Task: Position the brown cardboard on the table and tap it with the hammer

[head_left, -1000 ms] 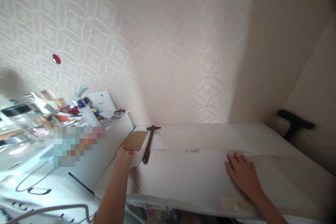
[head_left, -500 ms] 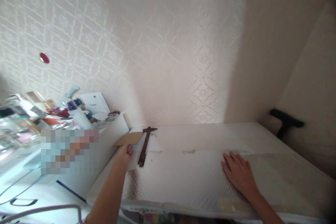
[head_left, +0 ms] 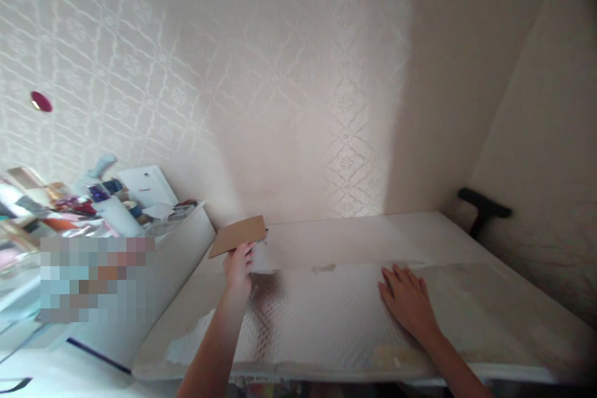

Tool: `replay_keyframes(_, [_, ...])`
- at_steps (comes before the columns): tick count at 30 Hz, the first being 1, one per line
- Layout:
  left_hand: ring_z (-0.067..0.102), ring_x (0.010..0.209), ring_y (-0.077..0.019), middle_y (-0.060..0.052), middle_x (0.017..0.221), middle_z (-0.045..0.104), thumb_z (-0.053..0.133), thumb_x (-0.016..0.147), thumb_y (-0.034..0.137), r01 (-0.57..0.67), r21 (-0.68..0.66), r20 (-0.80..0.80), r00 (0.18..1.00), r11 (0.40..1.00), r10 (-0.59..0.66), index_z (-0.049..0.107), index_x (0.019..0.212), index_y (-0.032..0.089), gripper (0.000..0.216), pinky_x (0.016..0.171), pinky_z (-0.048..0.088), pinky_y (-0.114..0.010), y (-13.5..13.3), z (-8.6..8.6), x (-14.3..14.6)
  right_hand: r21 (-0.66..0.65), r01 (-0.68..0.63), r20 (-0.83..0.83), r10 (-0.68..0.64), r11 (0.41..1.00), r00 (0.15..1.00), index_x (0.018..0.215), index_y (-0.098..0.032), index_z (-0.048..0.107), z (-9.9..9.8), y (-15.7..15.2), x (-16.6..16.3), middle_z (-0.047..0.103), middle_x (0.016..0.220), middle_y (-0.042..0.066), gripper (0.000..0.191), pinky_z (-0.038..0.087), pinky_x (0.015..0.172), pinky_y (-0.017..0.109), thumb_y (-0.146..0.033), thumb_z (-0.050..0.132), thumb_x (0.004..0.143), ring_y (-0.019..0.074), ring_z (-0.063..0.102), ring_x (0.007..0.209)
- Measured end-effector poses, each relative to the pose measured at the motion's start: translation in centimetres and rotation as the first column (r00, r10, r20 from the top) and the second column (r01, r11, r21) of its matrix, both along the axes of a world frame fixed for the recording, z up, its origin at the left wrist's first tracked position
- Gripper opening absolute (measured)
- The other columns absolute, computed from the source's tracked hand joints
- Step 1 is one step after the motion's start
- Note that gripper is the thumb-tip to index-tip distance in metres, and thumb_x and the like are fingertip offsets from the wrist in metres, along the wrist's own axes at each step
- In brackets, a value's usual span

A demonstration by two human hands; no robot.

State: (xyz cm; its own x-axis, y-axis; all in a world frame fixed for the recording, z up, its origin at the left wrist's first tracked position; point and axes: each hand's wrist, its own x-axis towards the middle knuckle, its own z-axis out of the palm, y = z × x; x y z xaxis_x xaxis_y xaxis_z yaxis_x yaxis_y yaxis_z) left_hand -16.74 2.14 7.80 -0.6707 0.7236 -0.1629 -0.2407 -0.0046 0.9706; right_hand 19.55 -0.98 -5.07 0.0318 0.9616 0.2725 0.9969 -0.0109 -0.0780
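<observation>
Left hand (head_left: 239, 266): closed in a pinch on the near edge of a brown cardboard piece (head_left: 237, 235). The card is lifted off the surface and tilted, over the far left corner of the mattress (head_left: 336, 242), so that it appears to be carried by the grip alone. What lies under the card is hidden.

Right hand (head_left: 407, 303): open, fingers spread, palm pressed flat on a clear textured plastic sheet (head_left: 321, 317). It grips nothing. The flat press looks meant to keep the sheet from sliding or lifting.

Clear textured plastic sheet: spread along the near edge of the mattress, from the left corner to the right one. A small tear or smudge (head_left: 324, 268) marks its far edge.

Mattress: white, set into the room corner, its far edge against a patterned wallpaper wall (head_left: 261, 87).

White cabinet (head_left: 177, 249): just beside the left edge of the mattress; its top is crowded with bottles and tubes (head_left: 112, 199), too blurred to list singly.

Black handle (head_left: 482, 210): beyond the far right corner of the mattress, near the side wall; what it belongs to cannot be told.
</observation>
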Motion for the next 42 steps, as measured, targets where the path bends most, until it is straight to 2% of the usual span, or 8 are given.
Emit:
replay_keyframes(6, [0.062,0.069,-0.0115,-0.012,0.106,0.074,0.072,0.071,0.037,0.336,0.040,0.113,0.934,0.941,-0.339,0.062,0.100,0.016,0.037,0.057,0.038,-0.021,-0.4,-0.7,11.2,0.004,-0.007,-0.054,0.007,1.000,0.998,0.131,-0.016,0.062,0.1,0.0,-0.2,0.054,0.142,0.016,0.045,0.031,0.109,0.057,-0.031,0.037,0.097,0.0357,0.046,0.132])
replay_keyframes(10, [0.063,0.064,-0.0125,-0.013,0.104,0.074,0.074,0.074,0.044,0.753,-0.147,0.188,0.657,0.641,-0.730,0.063,0.104,0.016,0.042,0.053,0.037,-0.021,-1.5,-3.1,16.4,0.054,0.003,-0.175,0.006,0.999,0.985,0.137,-0.010,0.054,-0.4,0.3,0.2,0.055,0.139,0.019,0.050,0.032,0.110,0.056,-0.030,0.035,0.096,0.0347,0.047,0.131])
replay_keyframes(13, [0.062,0.062,-0.0119,-0.012,0.104,0.073,0.074,0.073,0.045,0.790,-0.217,0.175,0.610,0.574,-0.773,0.063,0.105,0.016,0.045,0.051,0.035,-0.020,-2.3,-4.7,17.5,0.139,0.031,-0.332,0.017,0.990,0.943,0.143,-0.005,0.045,-0.6,0.5,0.5,0.055,0.139,0.020,0.055,0.036,0.109,0.052,-0.024,0.030,0.093,0.0299,0.048,0.130])
replay_keyframes(18, [0.063,0.061,-0.0123,-0.009,0.098,0.072,0.072,0.071,0.038,0.689,-0.318,0.029,0.693,0.651,-0.720,0.066,0.102,0.017,0.038,0.050,0.037,-0.020,-1.9,-5.2,15.3,0.183,0.050,-0.375,0.023,0.982,0.927,0.138,-0.011,0.052,-0.4,0.6,0.5,0.049,0.145,0.018,0.052,0.033,0.111,0.055,-0.024,0.031,0.092,0.0294,0.042,0.137])
replay_keyframes(22, [0.063,0.064,-0.0144,-0.007,0.086,0.072,0.069,0.071,0.029,0.561,-0.304,-0.236,0.739,0.770,-0.631,0.070,0.089,0.017,0.022,0.055,0.042,-0.022,-0.5,-4.7,12.3,0.084,-0.126,-0.292,0.145,0.988,0.945,0.130,-0.017,0.061,0.7,1.2,0.1,0.050,0.146,0.015,0.047,0.029,0.113,0.056,-0.025,0.035,0.093,0.0287,0.041,0.137])
replay_keyframes(30, [0.069,0.082,-0.0235,-0.007,0.088,0.075,0.064,0.075,0.016,0.184,-0.315,-0.686,0.634,0.931,-0.357,0.071,0.076,0.023,0.010,0.082,0.049,-0.033,3.4,-4.0,6.6,-0.085,-0.401,-0.253,0.369,0.912,0.894,0.140,-0.022,0.054,5.3,7.2,-1.3,0.042,0.153,0.012,0.049,0.021,0.114,0.060,-0.033,0.046,0.093,0.0294,0.029,0.144])
replay_keyframes(37, [0.067,0.104,-0.0329,-0.015,0.105,0.073,0.058,0.081,0.018,-0.173,-0.462,-0.816,0.467,0.870,-0.341,0.074,0.095,0.021,0.022,0.090,0.048,-0.040,5.0,-4.4,2.3,-0.045,-0.254,-0.262,0.234,0.966,0.936,0.135,-0.019,0.057,3.0,9.8,-2.1,0.049,0.147,0.014,0.045,0.019,0.112,0.063,-0.036,0.038,0.098,0.0300,0.037,0.138])
replay_keyframes(42, [0.065,0.109,-0.0358,-0.019,0.117,0.069,0.053,0.084,0.022,-0.268,-0.512,-0.837,0.369,0.816,-0.404,0.071,0.111,0.017,0.032,0.091,0.048,-0.044,6.9,-5.3,0.5,-0.024,-0.199,-0.227,0.189,0.980,0.956,0.134,-0.020,0.058,2.3,9.9,-2.2,0.050,0.146,0.014,0.043,0.020,0.112,0.061,-0.036,0.040,0.099,0.0305,0.037,0.137])
